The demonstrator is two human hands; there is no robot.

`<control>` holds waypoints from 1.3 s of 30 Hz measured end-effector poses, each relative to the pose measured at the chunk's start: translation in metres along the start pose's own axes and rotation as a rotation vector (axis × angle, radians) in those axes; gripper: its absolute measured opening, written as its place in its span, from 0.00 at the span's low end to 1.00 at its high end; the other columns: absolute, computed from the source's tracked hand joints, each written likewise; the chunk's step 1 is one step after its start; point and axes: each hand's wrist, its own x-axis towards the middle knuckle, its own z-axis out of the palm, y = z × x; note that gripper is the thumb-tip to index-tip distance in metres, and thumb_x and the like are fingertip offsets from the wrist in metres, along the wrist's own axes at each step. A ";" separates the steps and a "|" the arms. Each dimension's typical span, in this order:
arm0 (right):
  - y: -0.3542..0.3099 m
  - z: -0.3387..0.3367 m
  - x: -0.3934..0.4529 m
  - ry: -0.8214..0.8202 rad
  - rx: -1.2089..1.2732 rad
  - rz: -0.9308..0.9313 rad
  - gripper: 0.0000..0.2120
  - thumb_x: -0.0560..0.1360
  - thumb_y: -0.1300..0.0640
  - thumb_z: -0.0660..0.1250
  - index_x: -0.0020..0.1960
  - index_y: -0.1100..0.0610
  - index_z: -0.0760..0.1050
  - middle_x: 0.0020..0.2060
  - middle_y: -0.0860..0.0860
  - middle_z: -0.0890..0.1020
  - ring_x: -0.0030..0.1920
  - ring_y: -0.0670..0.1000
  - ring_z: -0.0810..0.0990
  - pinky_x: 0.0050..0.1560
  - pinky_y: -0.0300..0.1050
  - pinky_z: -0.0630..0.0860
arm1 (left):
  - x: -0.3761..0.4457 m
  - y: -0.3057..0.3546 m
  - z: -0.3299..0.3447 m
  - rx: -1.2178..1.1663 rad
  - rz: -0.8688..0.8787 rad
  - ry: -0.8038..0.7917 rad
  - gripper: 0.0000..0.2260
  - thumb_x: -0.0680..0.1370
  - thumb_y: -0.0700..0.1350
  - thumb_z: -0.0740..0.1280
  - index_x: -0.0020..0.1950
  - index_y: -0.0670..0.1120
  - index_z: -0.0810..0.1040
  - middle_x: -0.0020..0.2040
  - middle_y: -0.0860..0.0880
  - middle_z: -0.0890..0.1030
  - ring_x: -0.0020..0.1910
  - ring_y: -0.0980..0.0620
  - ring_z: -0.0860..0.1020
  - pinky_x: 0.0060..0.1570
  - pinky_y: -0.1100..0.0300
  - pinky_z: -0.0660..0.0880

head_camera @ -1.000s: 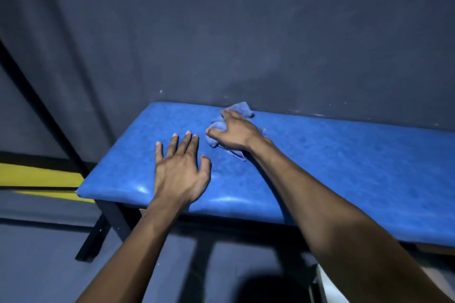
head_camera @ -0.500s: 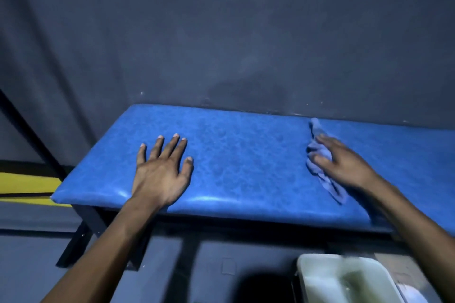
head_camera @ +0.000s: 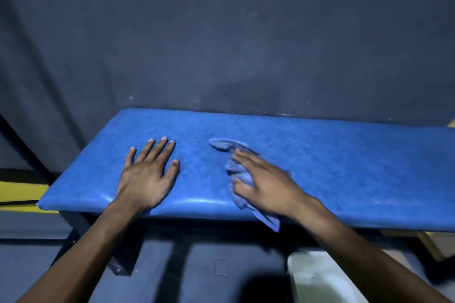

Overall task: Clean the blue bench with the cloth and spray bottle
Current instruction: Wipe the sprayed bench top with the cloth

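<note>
The left hand [head_camera: 150, 174] lies flat at about 9 o'clock on the blue worktop [head_camera: 344, 167], fingers spread and holding nothing, probably bracing the body while the other arm wipes. At centre, the right hand [head_camera: 266, 187] presses the cloth [head_camera: 236, 170] down, fingers loosely splayed over it, not pinching. The blurred cloth trails toward 5 o'clock over the front edge. No spray bottle shows; the pale tub [head_camera: 320, 283] below might hold it.

Right hand [head_camera: 268, 189] presses cloth [head_camera: 236, 167] on bench [head_camera: 344, 167]; left hand [head_camera: 147, 177] flat.
</note>
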 end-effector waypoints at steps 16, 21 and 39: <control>0.032 0.004 0.105 0.024 0.012 0.354 0.22 0.72 0.42 0.57 0.63 0.47 0.73 0.65 0.48 0.77 0.64 0.56 0.78 0.61 0.47 0.74 | 0.003 0.002 -0.004 -0.002 0.123 -0.050 0.29 0.78 0.66 0.40 0.80 0.64 0.54 0.80 0.64 0.53 0.80 0.60 0.48 0.78 0.48 0.46; -0.012 0.014 0.041 -0.018 0.038 0.018 0.27 0.75 0.46 0.64 0.72 0.50 0.68 0.74 0.46 0.69 0.74 0.47 0.67 0.71 0.45 0.68 | 0.000 0.001 -0.006 -0.042 0.106 -0.027 0.30 0.78 0.66 0.40 0.80 0.63 0.56 0.80 0.62 0.55 0.80 0.60 0.50 0.79 0.51 0.46; -0.038 0.034 0.166 -0.051 -0.006 0.002 0.18 0.77 0.47 0.59 0.65 0.50 0.73 0.68 0.49 0.73 0.69 0.53 0.71 0.65 0.48 0.69 | 0.002 0.006 0.000 -0.024 -0.114 0.091 0.32 0.76 0.64 0.49 0.78 0.52 0.66 0.80 0.50 0.64 0.80 0.47 0.58 0.79 0.45 0.47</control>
